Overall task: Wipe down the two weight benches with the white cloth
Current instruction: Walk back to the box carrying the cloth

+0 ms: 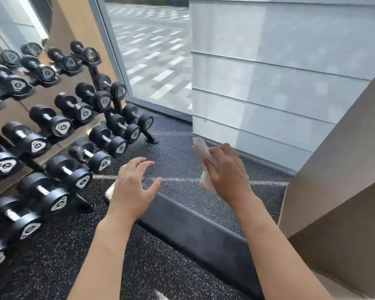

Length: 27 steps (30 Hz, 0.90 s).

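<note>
A black padded weight bench [195,232] runs from the lower middle up toward the left hand, seen from above. My right hand [225,169] grips the crumpled white cloth [200,148], which sticks out above and below the fingers, held in the air beyond the bench's right side. My left hand [134,182] hovers over the far end of the bench pad with its fingers spread and loosely bent, holding nothing. Only one bench is in view.
A rack of black dumbbells [74,135] fills the left, backed by a mirror [13,22]. A glass window wall [156,57] and a grey panelled wall [268,83] stand ahead. A beige column [344,169] rises at the right. The floor is black speckled rubber [59,252].
</note>
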Each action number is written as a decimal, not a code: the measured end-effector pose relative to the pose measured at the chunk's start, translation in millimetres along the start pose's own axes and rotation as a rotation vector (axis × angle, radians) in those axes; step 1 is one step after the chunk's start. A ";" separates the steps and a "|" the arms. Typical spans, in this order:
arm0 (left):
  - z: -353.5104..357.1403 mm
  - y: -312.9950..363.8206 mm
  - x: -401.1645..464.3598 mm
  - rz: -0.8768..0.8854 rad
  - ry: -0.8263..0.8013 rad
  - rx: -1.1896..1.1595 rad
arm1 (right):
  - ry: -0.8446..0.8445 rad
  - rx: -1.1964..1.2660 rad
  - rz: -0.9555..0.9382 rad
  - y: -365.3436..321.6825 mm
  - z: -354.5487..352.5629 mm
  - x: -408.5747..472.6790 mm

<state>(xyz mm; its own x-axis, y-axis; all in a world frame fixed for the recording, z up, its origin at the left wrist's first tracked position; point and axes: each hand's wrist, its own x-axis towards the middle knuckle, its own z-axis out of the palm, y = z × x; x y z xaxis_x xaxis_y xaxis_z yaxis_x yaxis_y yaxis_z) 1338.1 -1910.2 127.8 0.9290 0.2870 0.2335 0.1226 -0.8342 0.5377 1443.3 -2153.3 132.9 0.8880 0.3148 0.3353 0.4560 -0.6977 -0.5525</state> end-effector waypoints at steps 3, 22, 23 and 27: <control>-41.2 -53.7 -15.7 -0.043 0.046 0.005 | -0.052 0.005 -0.052 -60.3 41.0 -1.2; -261.8 -343.5 -124.5 -0.285 0.376 0.031 | -0.326 -0.027 -0.591 -414.8 260.5 -12.9; -268.5 -353.7 -131.3 -0.308 0.393 0.038 | -0.343 -0.020 -0.614 -428.3 269.3 -13.1; -289.7 -388.7 -159.5 -0.408 0.438 0.071 | -0.423 -0.002 -0.700 -471.8 308.1 -13.8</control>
<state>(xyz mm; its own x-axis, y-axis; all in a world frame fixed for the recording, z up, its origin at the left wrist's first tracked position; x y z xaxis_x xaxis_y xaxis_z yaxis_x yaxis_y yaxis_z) 1041.2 -1495.2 116.3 0.5739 0.7453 0.3393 0.4760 -0.6408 0.6024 1234.4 -1630.3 153.8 0.3449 0.8941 0.2857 0.9138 -0.2502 -0.3200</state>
